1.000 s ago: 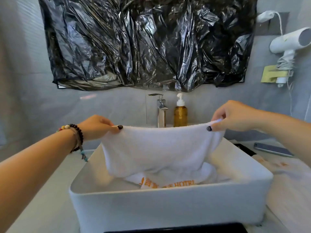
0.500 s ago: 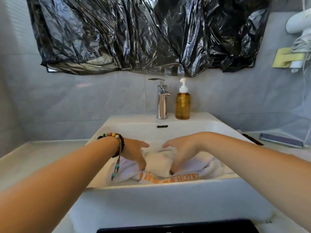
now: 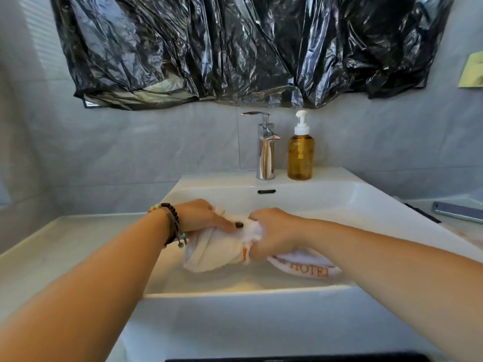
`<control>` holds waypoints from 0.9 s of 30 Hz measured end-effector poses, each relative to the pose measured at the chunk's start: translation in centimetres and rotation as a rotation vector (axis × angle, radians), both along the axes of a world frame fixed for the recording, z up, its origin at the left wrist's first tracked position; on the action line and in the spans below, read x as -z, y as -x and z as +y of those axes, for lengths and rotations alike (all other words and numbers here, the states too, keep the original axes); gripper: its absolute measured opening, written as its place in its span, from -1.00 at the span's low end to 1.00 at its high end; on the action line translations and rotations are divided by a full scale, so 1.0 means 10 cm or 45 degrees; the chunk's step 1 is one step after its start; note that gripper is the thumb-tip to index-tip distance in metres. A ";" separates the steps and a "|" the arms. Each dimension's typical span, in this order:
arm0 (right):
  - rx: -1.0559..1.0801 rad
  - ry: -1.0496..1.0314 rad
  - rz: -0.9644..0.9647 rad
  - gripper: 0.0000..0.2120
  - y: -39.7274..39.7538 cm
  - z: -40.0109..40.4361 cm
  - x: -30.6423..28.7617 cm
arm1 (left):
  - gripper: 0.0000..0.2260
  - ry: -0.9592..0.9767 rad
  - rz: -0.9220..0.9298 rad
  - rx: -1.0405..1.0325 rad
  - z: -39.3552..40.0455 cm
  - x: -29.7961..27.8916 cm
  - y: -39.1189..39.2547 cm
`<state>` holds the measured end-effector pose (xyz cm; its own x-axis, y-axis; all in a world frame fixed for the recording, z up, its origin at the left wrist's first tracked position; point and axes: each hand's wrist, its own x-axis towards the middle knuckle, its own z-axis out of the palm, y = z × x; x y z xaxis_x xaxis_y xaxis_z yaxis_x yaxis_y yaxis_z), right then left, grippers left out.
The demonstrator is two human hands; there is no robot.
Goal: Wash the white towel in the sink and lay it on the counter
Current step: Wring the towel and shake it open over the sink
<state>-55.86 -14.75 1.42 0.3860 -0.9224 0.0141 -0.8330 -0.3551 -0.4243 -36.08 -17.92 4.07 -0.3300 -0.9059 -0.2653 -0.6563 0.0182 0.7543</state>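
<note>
1. The white towel [image 3: 217,250] sits bunched up inside the sink [image 3: 261,293], low in the basin and toward its front wall.
2. The left hand [image 3: 202,216] grips the left part of the bunch from above, fingers curled over the cloth, one dark-painted nail showing on top of it.
3. The right hand [image 3: 271,232] is closed round the right part of the bunch, fingers wrapped into the fabric; the two hands nearly touch over the middle of the towel.
4. A loose end of the towel trails out to the right of the right hand and lies on the basin floor. Orange stitched letters on it read "HOTEL"; any writing before that word is hidden in the folds.
5. The left wrist wears a dark beaded bracelet [image 3: 172,223] with a few coloured beads and a small hanging charm.
6. On the back ledge of the sink stand a chrome tap [image 3: 265,147] and, just to its right, an amber pump bottle [image 3: 300,155] with a white pump. No label can be read on the bottle.
7. Crumpled black plastic sheeting [image 3: 248,48] hangs on the wall above the sink.
8. On the counter [image 3: 31,254] to the right of the sink lies a phone [image 3: 457,211], flat, near the picture's edge.
</note>
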 end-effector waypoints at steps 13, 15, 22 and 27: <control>0.031 -0.032 -1.489 -0.50 -0.12 0.47 -0.52 | -0.26 0.129 1.011 0.248 0.54 -0.33 0.58; -0.059 -0.014 -1.000 -0.65 -0.15 0.55 -0.52 | -0.54 0.117 1.086 0.159 0.55 -0.34 0.63; 0.119 0.700 -0.239 -0.59 0.51 0.67 -0.51 | -0.58 -0.276 1.158 0.033 0.53 -0.17 0.48; -0.092 1.074 0.318 -0.03 0.58 0.54 -0.38 | -0.50 -0.241 1.051 0.059 0.48 -0.12 0.55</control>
